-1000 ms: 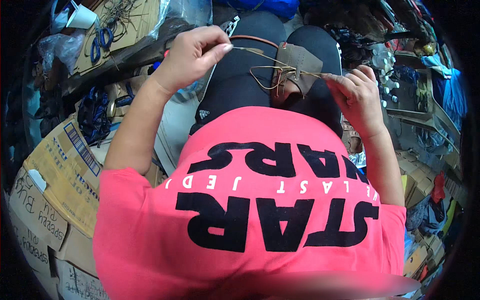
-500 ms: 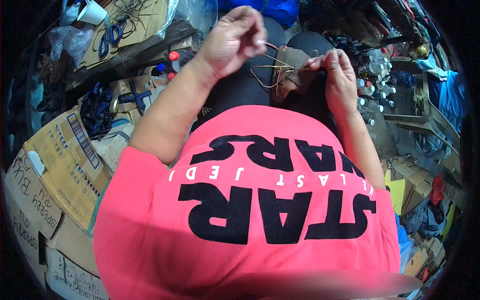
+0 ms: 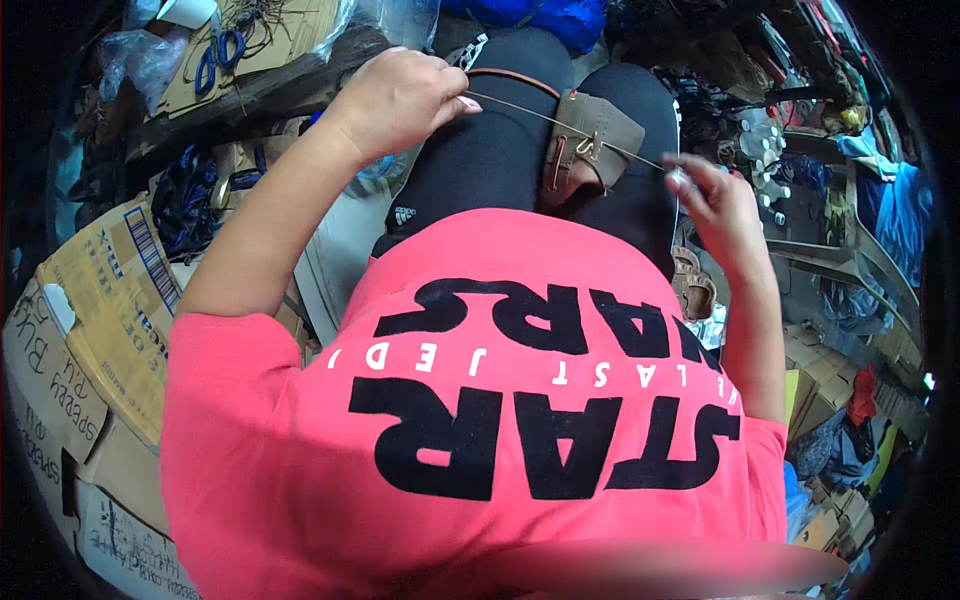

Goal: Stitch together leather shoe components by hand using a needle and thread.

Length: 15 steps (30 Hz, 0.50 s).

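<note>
A brown leather piece [image 3: 600, 128], like part of a shoe upper, rests across my thighs between my hands. Thin thread [image 3: 520, 106] passes through it and stretches out taut to both sides. My left hand [image 3: 412, 98], raised above the left thigh, is closed on one end of the thread. Off to the right, my right hand [image 3: 715, 200] pinches the other end between its fingertips. A reddish-brown lace [image 3: 515, 75] curves from the leather toward my left hand; whether that hand also touches it I cannot tell.
Blue-handled scissors [image 3: 218, 60] lie on a cardboard-covered bench at the upper left. Cardboard boxes [image 3: 110, 320] are stacked on the left. To the right stand several small bottles [image 3: 762, 150] beside a metal frame [image 3: 850, 250]. Stitched brown leather pieces [image 3: 695, 285] lie beyond my right thigh.
My hands have moved apart, the left outward and the right outward and down. The slack thread loops have been drawn into a straight line, and the leather now shows fully.
</note>
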Available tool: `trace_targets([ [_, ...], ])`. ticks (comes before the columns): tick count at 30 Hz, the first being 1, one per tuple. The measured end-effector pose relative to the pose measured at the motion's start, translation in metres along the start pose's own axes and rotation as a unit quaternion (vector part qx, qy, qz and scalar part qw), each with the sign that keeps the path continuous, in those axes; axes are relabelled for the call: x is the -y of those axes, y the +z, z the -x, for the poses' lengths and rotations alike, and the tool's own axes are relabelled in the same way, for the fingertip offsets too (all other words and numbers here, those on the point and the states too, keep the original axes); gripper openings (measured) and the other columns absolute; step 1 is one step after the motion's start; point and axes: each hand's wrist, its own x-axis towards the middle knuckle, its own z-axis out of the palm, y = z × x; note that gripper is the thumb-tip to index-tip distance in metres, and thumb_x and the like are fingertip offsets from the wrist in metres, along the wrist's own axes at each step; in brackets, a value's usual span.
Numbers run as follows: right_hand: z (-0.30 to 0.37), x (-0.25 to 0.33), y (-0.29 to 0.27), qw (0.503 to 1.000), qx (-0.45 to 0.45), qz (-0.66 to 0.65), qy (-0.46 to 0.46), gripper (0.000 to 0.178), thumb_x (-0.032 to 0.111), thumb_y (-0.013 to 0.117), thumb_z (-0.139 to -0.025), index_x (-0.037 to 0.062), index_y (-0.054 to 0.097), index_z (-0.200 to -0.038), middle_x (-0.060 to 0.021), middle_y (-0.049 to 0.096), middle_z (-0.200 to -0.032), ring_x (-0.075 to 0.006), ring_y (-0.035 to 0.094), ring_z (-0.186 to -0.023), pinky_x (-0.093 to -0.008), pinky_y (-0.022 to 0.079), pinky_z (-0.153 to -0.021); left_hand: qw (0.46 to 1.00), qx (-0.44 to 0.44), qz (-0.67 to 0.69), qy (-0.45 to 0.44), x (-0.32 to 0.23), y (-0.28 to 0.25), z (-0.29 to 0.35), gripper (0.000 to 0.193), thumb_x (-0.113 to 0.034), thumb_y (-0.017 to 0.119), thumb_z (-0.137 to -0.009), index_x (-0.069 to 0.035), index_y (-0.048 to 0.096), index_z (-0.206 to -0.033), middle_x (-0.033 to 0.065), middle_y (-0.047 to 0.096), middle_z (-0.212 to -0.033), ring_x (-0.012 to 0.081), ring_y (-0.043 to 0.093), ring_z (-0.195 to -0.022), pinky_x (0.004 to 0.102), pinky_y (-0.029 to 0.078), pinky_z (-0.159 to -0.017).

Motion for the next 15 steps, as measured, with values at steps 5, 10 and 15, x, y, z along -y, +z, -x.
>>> trace_targets([
  [5,0.017,-0.045,-0.002,0.976,-0.082,0.198,-0.024,0.030,0.030,0.063,-0.090,0.0030,0.058,-0.077,-0.0146,0.059,-0.074,-0.0360,0.057,-0.067,-0.0424,0.046,-0.061,0.994,-0.028,-0.086,0.056,0.002,0.000,-0.006,0.023,-0.025,0.066,-0.085,-0.008,0.055,-0.076,0.0090,0.058,-0.072,0.0294,0.059,-0.072,0.0392,0.046,-0.069],
  [10,0.028,-0.075,0.016,0.957,-0.153,0.207,-0.136,0.033,0.027,0.061,-0.092,0.0038,0.049,-0.071,-0.0139,0.052,-0.068,-0.0354,0.055,-0.065,-0.0446,0.042,-0.058,0.997,-0.002,-0.047,0.068,0.019,0.010,0.003,0.027,-0.023,0.066,-0.085,-0.007,0.050,-0.071,0.0073,0.057,-0.071,0.0291,0.058,-0.070,0.0377,0.045,-0.066],
  [15,0.014,-0.084,0.024,0.979,-0.083,-0.178,0.046,0.037,0.028,0.068,-0.088,0.0060,0.066,-0.117,-0.0043,0.067,-0.081,-0.0147,0.061,-0.074,-0.0319,0.047,-0.067,0.980,-0.045,0.179,-0.079,0.024,0.025,-0.007,0.019,-0.018,0.065,-0.085,-0.011,0.068,-0.103,0.0086,0.049,-0.071,0.0238,0.055,-0.070,0.0338,0.044,-0.067],
])
